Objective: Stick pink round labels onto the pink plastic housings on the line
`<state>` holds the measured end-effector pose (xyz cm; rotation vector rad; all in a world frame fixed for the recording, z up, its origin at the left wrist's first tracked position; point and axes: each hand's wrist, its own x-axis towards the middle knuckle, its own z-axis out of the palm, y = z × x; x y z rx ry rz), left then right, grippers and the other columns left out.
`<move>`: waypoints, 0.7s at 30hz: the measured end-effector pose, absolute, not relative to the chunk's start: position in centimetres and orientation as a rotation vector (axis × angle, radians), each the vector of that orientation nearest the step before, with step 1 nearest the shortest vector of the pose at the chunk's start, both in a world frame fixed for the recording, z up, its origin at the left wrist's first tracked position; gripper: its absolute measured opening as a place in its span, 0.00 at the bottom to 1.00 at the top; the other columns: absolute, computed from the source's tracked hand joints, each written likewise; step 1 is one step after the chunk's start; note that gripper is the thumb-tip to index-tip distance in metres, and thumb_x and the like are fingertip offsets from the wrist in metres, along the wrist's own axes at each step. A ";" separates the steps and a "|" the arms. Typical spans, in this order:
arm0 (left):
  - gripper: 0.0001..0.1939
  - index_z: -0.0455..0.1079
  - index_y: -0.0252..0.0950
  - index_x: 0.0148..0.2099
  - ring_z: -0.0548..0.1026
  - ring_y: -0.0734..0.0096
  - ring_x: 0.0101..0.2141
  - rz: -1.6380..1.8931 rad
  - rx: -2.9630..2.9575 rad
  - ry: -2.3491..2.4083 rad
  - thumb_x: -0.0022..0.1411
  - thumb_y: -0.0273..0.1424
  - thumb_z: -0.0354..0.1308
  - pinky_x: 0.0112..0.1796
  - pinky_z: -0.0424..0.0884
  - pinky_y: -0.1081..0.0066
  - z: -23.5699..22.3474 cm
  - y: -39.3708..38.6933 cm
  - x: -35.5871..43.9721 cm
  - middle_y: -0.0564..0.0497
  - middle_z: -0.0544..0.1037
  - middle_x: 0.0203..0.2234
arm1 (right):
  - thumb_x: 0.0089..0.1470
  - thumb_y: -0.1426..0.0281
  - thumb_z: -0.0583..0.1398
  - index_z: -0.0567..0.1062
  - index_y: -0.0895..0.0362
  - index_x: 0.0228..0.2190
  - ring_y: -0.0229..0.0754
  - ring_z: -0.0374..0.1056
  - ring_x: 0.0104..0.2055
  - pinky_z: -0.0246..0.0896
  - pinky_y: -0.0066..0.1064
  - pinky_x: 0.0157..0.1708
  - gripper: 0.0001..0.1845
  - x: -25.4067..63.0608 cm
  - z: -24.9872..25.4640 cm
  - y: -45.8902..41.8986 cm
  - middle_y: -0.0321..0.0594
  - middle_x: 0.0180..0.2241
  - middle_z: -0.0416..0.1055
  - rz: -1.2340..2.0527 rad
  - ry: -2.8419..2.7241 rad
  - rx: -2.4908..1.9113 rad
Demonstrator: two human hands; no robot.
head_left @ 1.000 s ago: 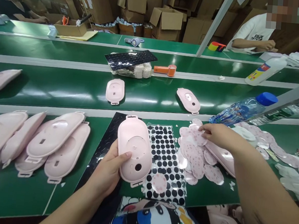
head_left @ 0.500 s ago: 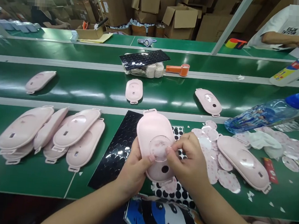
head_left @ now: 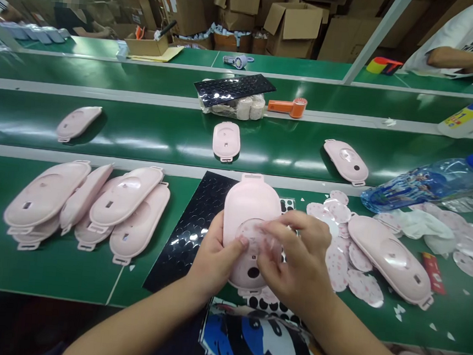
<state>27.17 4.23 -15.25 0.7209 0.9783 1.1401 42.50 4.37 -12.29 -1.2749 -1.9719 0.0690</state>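
Clasps pink shell point(head_left: 251, 201) firmly in left hand point(head_left: 215, 257) at lower centre, with long axis near-vertical, black dot point(head_left: 253, 273) bottomward; curls right hand point(head_left: 304, 258) loosely over it, cannot tell if pinching anything.

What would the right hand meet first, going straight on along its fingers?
Likely the pink cover held in the left hand. Blur leaves unclear whether the right hand is touching it now.
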 end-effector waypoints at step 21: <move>0.28 0.58 0.43 0.61 0.71 0.56 0.51 1.179 0.761 0.991 0.59 0.33 0.60 0.50 0.69 0.58 -14.7 4.4 27.0 0.47 0.72 0.51 | 0.56 0.66 0.54 0.53 0.47 0.61 0.53 0.65 0.51 0.64 0.47 0.44 0.32 46.1 -12.4 5.1 0.47 0.56 0.61 0.783 -1.838 -1.478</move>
